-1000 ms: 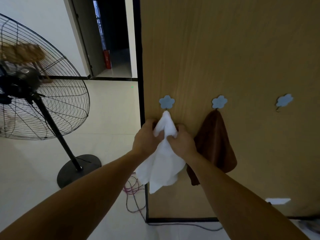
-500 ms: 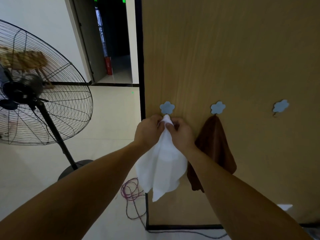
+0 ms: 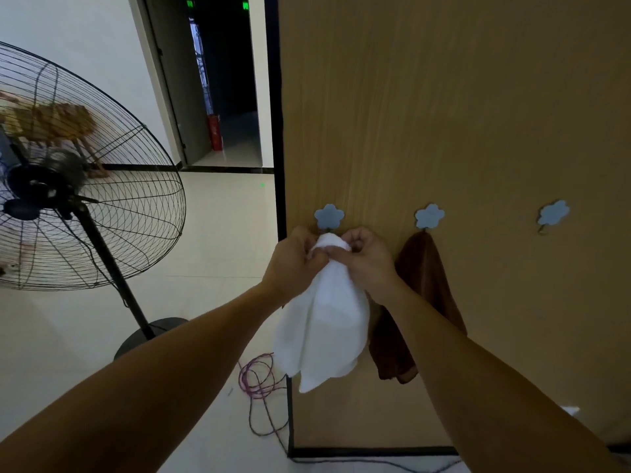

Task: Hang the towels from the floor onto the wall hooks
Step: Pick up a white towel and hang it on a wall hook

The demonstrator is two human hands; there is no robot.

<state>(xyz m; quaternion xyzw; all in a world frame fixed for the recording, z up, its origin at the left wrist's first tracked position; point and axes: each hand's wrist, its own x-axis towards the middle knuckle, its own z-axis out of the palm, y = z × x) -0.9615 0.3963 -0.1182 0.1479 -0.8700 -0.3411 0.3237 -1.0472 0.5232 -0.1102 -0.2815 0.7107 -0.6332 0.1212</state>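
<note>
Both hands hold a white towel [image 3: 322, 322] by its top, just under the left blue flower hook [image 3: 328, 216] on the wooden wall panel [image 3: 444, 114]. My left hand [image 3: 293, 262] grips the bunched top from the left. From the right, my right hand [image 3: 367, 259] pinches the same bunch. The towel's top sits right below the hook's prong; whether it is caught on it is hidden by my fingers. A brown towel [image 3: 425, 302] hangs from the middle hook [image 3: 429, 216]. The right hook [image 3: 553, 213] is bare.
A large black pedestal fan [image 3: 85, 186] stands to the left, its base [image 3: 150, 336] on the pale floor. Coiled purple cable [image 3: 257, 377] lies by the panel's lower left corner. A dark doorway with a red extinguisher [image 3: 214, 133] opens behind.
The towel's top has come down from a stretched peak at the hook into a rounded bunch between my hands, which have closed in just under the hook.
</note>
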